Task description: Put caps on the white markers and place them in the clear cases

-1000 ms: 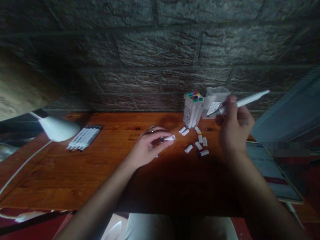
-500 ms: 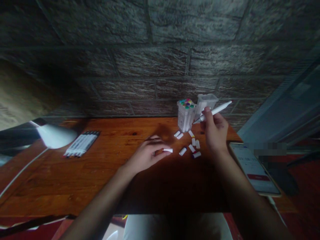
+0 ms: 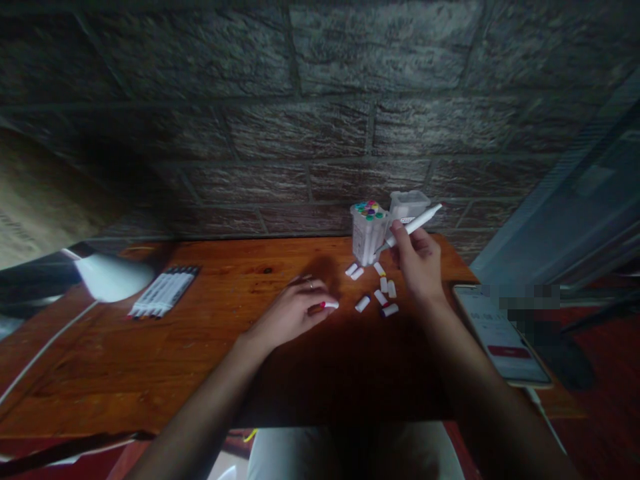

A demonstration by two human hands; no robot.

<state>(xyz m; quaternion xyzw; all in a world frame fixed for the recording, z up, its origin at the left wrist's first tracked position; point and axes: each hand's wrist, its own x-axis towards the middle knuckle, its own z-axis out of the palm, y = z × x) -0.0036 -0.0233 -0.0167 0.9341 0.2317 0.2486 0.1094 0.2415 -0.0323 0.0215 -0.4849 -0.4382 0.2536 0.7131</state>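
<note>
Between the thumb and fingers of my left hand (image 3: 295,310) is a white marker cap (image 3: 330,305) with a red end, held low over the table. My right hand (image 3: 419,261) grips an uncapped white marker (image 3: 414,225), its dark tip pointing down and left, its rear end up and right. Several loose white caps (image 3: 391,289) lie on the wood between my hands, some with yellow, red or dark ends. Behind them stands a clear case (image 3: 369,233) filled with markers, their coloured ends up. A second clear case (image 3: 410,200) stands beside it, partly hidden by my right hand and the marker.
Capped markers (image 3: 165,291) lie in a row at the left of the wooden table (image 3: 220,373), next to a white lamp part (image 3: 113,277) with a cord. A phone (image 3: 503,337) with a cable lies at the right edge. A brick wall (image 3: 250,133) rises behind.
The cap in my left fingers has turned so its red end shows. My right hand and the marker have shifted slightly left in view, as the whole scene has a little.
</note>
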